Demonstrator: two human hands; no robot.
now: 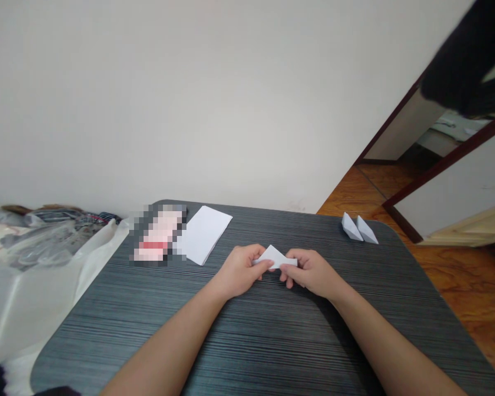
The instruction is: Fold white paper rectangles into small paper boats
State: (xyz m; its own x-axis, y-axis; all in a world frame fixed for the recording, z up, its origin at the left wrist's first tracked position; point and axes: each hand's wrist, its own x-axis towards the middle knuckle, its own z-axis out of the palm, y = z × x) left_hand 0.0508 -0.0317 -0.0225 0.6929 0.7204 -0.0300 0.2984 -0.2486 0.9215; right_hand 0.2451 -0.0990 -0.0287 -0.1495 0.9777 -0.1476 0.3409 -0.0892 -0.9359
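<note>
A small piece of folded white paper (274, 256) is held between my two hands above the middle of the dark table. It has a pointed peak at the top and a flat strip along its lower edge. My left hand (244, 268) pinches its left end, thumb on the near face. At the right end, my right hand (306, 268) grips it with the thumb in front and the fingers curled behind. The fingertips behind the paper are partly hidden.
A stack of white paper sheets (208, 234) lies at the table's back left, beside a blurred-out pinkish item (160, 234). Two folded white paper boats (358, 228) stand at the back right. Plastic-wrapped things (53, 236) lie left of the dark table (247, 341).
</note>
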